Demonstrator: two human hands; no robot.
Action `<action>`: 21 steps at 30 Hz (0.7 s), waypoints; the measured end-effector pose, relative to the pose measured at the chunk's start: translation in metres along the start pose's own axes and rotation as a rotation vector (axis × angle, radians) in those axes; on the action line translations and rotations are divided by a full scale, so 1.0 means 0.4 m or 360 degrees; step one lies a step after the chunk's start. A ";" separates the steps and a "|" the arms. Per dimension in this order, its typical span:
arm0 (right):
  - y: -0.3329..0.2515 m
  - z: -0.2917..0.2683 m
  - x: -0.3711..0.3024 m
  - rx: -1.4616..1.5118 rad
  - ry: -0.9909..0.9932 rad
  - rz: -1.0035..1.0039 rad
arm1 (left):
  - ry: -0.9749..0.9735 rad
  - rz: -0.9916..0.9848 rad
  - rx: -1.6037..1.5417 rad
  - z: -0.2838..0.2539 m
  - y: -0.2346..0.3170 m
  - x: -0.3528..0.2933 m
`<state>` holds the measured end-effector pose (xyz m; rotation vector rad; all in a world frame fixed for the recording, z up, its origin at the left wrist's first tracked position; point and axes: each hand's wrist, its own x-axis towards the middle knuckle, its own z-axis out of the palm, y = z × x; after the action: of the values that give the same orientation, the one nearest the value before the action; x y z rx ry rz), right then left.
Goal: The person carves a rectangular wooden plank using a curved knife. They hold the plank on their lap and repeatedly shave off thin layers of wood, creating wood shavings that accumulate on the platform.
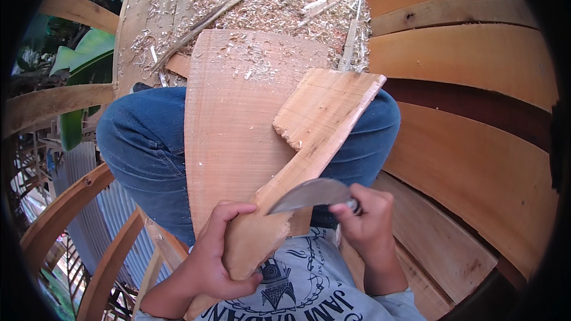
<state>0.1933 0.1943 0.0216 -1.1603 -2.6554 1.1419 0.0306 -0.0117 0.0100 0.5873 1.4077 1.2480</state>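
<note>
My left hand (223, 255) is wrapped round the wide near end of a roughly cut wooden piece (324, 154), its thumb lying along the top. The piece slants away to the right, narrow in the middle and broad at the far end, with jagged cut edges. In my right hand (369, 217) is a knife (312, 193) with a broad curved blade. Its tip is at the narrow part of the wood, close to my left thumb. The fingers hide most of the handle. Beneath the wooden piece, a wide board (232, 119) lies between my knees.
Wood shavings (267, 6) cover the floor ahead, with a long stick (232, 3) and thin offcuts among them. A plank wall (464, 59) rises on the right. Wooden rails (65, 104) stand on the left, with a banana-like leaf (86, 53) and corrugated sheet (89, 202) beyond.
</note>
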 end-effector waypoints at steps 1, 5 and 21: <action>-0.001 0.004 0.001 -0.0069 -0.0006 -0.0043 | 0.0008 0.0000 -0.0037 0.001 -0.001 -0.002; 0.025 0.007 0.042 -0.0256 0.0078 -0.0157 | -0.0012 0.0013 0.0038 -0.005 0.009 0.000; 0.159 -0.088 0.145 -0.0108 0.0523 0.0239 | 0.0006 0.0013 -0.0016 -0.007 0.002 0.001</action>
<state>0.2017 0.2822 -0.0075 -1.4389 -2.4078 0.7973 0.0277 -0.0119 0.0101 0.5846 1.4025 1.2622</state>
